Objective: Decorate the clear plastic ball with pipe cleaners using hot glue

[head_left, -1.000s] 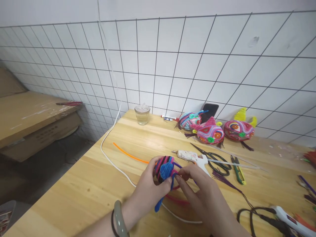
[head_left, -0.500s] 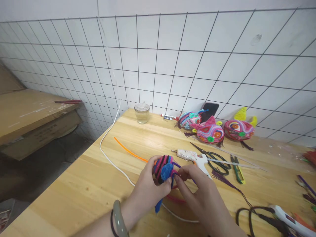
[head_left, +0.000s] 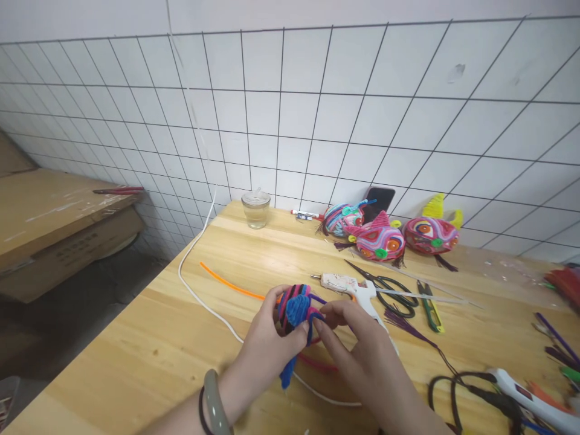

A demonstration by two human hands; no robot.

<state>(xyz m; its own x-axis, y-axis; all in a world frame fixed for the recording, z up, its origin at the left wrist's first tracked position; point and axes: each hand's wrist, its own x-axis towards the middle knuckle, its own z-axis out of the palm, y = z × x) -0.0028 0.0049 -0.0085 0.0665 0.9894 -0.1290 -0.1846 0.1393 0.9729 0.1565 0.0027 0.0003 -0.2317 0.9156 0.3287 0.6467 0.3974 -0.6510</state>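
Observation:
My left hand (head_left: 270, 347) is wrapped round a small craft figure (head_left: 297, 310) wound in pink, black and blue fuzzy pipe cleaner, with a blue tail-like piece hanging below. At its right side, the thumb and forefinger of my right hand (head_left: 357, 341) pinch a dark blue and pink pipe cleaner (head_left: 316, 315). A purple stem sticks out near those fingertips. Beyond the hands lies a white glue gun (head_left: 347, 284) with a clear glue stick in its back. An orange pipe cleaner (head_left: 229, 283) stretches leftward from behind my left hand.
Black-handled scissors (head_left: 392, 293) and green-yellow snips (head_left: 430, 307) lie right of the glue gun. Three colourful fish-like crafts (head_left: 379, 240) and a phone (head_left: 379, 202) are near the tiled wall. A glass of liquid (head_left: 256, 211) stands at the back left. A white cord (head_left: 199, 296) crosses the table.
The view has shifted slightly, so most things appear a little further left. Both hands keep the same grip on the craft figure and the pipe cleaner.

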